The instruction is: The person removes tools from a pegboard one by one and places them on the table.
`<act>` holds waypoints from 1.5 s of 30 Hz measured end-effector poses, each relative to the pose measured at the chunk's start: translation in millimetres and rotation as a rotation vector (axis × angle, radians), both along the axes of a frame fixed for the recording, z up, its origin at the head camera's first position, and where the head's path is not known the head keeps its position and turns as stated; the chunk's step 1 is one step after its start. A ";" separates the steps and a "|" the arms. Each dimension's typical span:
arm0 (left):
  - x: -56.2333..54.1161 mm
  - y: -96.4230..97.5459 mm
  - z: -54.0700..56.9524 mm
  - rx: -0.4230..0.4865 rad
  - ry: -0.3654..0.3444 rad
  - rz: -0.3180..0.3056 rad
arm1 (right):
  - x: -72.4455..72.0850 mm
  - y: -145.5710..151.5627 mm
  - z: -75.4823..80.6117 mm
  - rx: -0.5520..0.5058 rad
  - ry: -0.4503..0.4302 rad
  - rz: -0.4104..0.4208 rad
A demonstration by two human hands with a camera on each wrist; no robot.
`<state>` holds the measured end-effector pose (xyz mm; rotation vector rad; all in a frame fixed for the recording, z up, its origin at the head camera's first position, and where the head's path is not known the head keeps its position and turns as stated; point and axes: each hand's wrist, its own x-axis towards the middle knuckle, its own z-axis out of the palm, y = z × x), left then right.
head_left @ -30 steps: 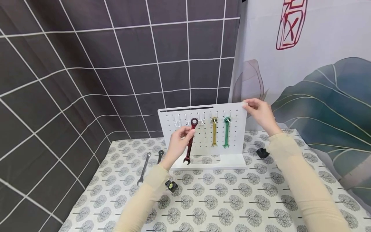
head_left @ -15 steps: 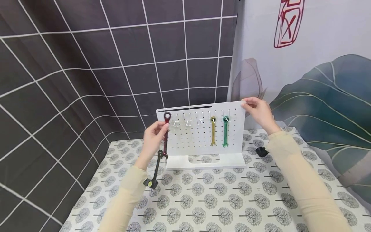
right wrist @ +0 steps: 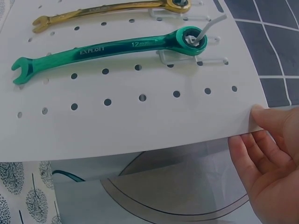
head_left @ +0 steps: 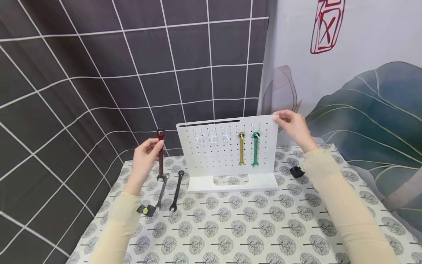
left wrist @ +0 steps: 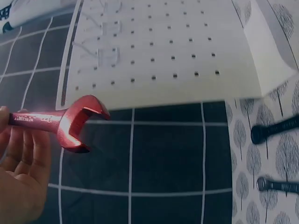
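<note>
Red wrench (head_left: 160, 157), raised in the left hand (head_left: 145, 159), off the left side of the white pegboard (head_left: 217, 159). Long axis near vertical in head view: ring end up, forked end down. Forked end overlaps the top of the silver wrench (head_left: 162, 192) in that view. Left wrist view: forked end directed toward the board's left edge.

Left grip: closed, thumb and fingers pinching the shank just below the ring. Right hand (head_left: 293, 126): grip closed on the board's upper right corner, thumb on the front face, fingers behind.

Edges: gap of open room between red wrench and board's left edge; dark grid curtain (head_left: 132, 91) behind. Black wrench (head_left: 177, 191) lies beside the silver one, both slanting on the worktop (head_left: 247, 220), left of the board's base. Worktop extends in front of the base.

Gold wrench (head_left: 241, 148) and green wrench (head_left: 255, 152) hang ring end up toward the board's right side; three white hooks (head_left: 213, 139) to their left.

Writing: green shank reads "EXPLOIT" and "12mm". Lettering on red and gold shanks too blurred to read.
</note>
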<state>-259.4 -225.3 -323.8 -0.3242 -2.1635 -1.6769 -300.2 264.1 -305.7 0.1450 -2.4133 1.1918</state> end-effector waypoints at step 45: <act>-14.0 -90.1 -60.7 -0.207 -0.470 0.088 | -2.1 0.6 -4.3 0.010 0.008 -0.006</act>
